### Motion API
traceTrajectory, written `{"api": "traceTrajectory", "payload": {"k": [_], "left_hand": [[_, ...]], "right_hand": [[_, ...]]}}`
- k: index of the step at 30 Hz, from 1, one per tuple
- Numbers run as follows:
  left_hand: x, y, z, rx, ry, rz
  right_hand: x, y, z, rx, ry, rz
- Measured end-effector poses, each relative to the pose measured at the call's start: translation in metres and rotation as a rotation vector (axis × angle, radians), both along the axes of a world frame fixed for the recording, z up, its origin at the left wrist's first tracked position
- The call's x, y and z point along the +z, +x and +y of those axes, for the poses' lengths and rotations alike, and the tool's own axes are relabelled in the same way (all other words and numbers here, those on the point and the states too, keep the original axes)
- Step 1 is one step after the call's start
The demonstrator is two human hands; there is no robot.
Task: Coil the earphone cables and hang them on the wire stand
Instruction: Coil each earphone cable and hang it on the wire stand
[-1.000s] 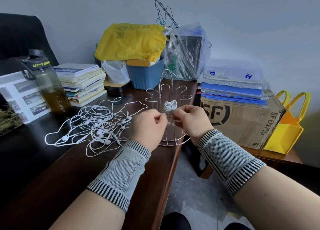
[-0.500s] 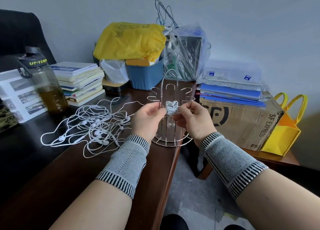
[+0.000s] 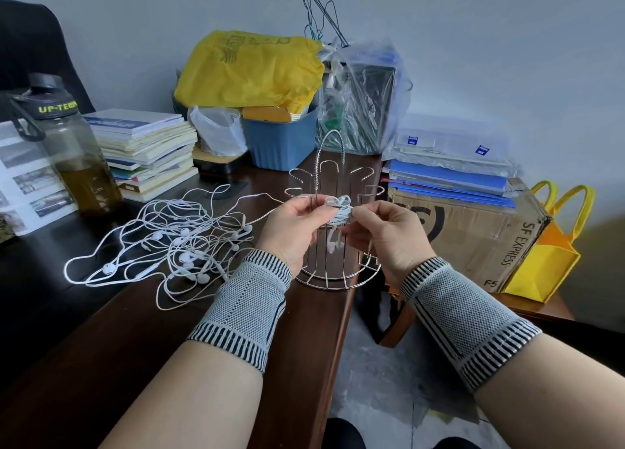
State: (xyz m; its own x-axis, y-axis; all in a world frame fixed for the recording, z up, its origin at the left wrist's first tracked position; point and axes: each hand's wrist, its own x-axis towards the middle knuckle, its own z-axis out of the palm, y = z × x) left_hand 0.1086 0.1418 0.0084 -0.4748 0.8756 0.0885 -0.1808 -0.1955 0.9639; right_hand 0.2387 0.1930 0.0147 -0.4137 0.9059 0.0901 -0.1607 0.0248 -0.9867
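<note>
Both hands pinching coiled earphone (image 3: 339,212), left hand (image 3: 292,227), right hand (image 3: 389,235), before wire stand (image 3: 333,178)

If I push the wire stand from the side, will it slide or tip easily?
The wire stand is thin open wire, so probably light and easy to slide on the smooth table. Its round base looks wide, so tipping seems less likely, but it stands near the table edge.

Each forearm is bare apart from a knitted wristband (image 3: 248,308) below the left hand (image 3: 290,233) and another (image 3: 465,318) below the right hand (image 3: 389,235). Both bands are grey mesh with black-and-white striped ribbing at either end. At 6 o'clock, dark clothing shows at the frame's edge.
</note>
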Motion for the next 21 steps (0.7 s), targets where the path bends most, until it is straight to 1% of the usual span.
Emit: {"api": "traceTrajectory", "payload": {"k": [5, 7, 9, 11, 12, 15, 18, 21], "left_hand": [[-0.005, -0.003, 0.002, 0.016, -0.013, -0.033], [-0.007, -0.003, 0.003, 0.011, -0.014, -0.04], [-0.007, -0.001, 0.003, 0.012, 0.001, -0.046], [-0.007, 0.0, 0.003, 0.027, 0.014, -0.051], [-0.007, 0.0, 0.003, 0.037, 0.015, -0.05], [-0.008, 0.001, 0.004, 0.068, 0.012, -0.046], [-0.007, 0.001, 0.004, 0.07, 0.004, -0.042], [-0.007, 0.003, 0.003, 0.048, 0.028, -0.063]], "right_hand": [[0.005, 0.016, -0.001, -0.048, 0.036, -0.078], [0.009, 0.025, 0.002, -0.099, 0.072, -0.145], [0.014, 0.032, 0.008, -0.167, 0.243, -0.342], [0.025, 0.036, 0.011, -0.233, 0.494, -0.605], [0.032, 0.035, 0.012, -0.252, 0.62, -0.703], [0.061, 0.023, 0.011, -0.273, 0.915, -0.882], [0.082, -0.002, 0.021, -0.212, 1.017, -1.07], [0.089, -0.032, 0.029, -0.075, 0.996, -1.243]]}}
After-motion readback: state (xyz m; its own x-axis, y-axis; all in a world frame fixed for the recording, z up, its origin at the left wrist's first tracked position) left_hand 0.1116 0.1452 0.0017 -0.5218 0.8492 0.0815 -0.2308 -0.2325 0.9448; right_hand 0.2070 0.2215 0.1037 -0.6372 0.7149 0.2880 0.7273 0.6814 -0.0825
